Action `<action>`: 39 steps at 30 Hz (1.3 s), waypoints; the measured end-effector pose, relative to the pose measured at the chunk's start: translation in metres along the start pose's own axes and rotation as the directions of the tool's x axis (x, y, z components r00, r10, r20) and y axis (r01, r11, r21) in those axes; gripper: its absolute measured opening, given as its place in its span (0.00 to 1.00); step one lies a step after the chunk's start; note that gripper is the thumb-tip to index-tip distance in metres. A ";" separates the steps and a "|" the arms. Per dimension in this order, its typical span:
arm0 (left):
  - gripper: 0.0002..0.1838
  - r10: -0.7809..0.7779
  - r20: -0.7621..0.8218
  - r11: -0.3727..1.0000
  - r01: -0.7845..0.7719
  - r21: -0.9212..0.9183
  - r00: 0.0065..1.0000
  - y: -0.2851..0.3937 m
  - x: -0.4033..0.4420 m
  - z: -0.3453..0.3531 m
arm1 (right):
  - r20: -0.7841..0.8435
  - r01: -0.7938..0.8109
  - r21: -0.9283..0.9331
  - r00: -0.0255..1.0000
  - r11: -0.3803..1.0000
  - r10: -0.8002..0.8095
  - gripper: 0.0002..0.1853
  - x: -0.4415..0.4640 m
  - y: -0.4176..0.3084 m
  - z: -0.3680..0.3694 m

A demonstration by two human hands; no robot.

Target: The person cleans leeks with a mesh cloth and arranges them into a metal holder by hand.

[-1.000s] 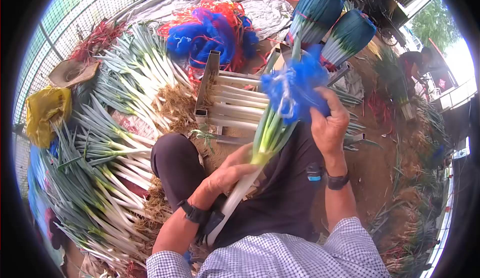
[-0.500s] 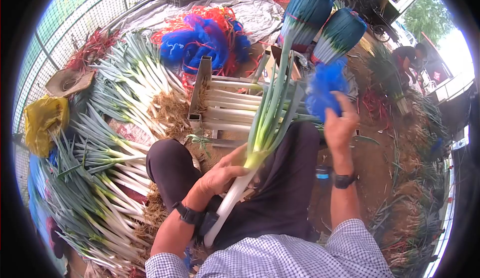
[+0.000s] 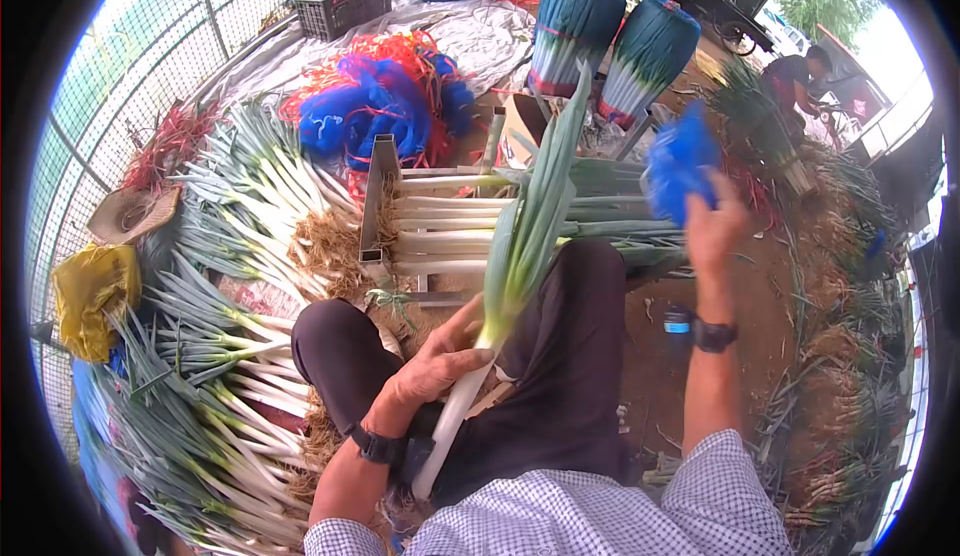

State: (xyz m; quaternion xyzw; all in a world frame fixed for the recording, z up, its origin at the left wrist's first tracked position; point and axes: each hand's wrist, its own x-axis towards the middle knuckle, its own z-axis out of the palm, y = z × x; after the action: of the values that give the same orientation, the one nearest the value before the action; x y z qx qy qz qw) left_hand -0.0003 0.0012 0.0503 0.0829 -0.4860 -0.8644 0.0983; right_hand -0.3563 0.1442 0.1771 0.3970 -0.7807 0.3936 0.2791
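Observation:
My left hand (image 3: pixel 440 364) is wrapped round the pale stem of a big green onion (image 3: pixel 530 231). It stands tilted over my lap, green leaves pointing up and away, white end down near my left wrist. Out to the right, my right hand (image 3: pixel 716 224) grips a bunched piece of blue netting (image 3: pixel 680 164), somewhat blurred. Beyond my knees, several more green onions (image 3: pixel 450 224) lie side by side across a metal rack (image 3: pixel 378 196), their white ends against its left plate.
Heaps of green onions (image 3: pixel 215 396) with roots lie to my left. Behind the rack are blue netting and red strips (image 3: pixel 375 106), and two wrapped bundles (image 3: pixel 575 31). A black crate (image 3: pixel 345 8) stands far left; another person (image 3: pixel 797 84) works far right.
My right hand has moved to the right with the blue netting. The green onion in my left hand has shifted slightly, its leaves now closer together. The whole view has turned a little.

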 end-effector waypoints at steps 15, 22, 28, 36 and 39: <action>0.43 0.275 0.041 0.535 -0.188 0.824 0.961 0.048 -0.021 0.052 | 0.137 0.031 -0.035 0.990 0.999 -0.026 0.20 -0.017 0.015 -0.067; 0.31 0.306 -0.106 0.363 -0.013 0.932 0.946 0.034 -0.014 0.047 | -0.226 -0.211 0.029 0.951 0.977 0.212 0.16 -0.041 -0.014 -0.137; 0.22 0.429 -0.114 0.350 -0.048 0.935 0.896 0.007 -0.013 0.045 | -0.027 0.014 -0.328 0.999 0.945 -0.024 0.21 -0.051 -0.020 -0.131; 0.22 0.149 -0.263 0.470 0.166 0.867 0.953 0.013 -0.018 0.032 | -0.464 -0.402 0.314 0.725 0.860 0.509 0.25 -0.060 0.042 -0.214; 0.19 0.158 -0.224 0.439 0.135 0.888 0.962 0.013 -0.012 0.036 | -0.304 -0.256 0.187 0.903 0.949 0.303 0.22 -0.040 -0.008 -0.220</action>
State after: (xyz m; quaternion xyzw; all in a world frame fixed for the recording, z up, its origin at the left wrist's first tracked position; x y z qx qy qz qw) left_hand 0.0035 0.0271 0.0800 0.2377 -0.8515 -0.4539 0.1114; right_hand -0.3012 0.3413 0.2683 0.2283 -0.7419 0.5450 0.3169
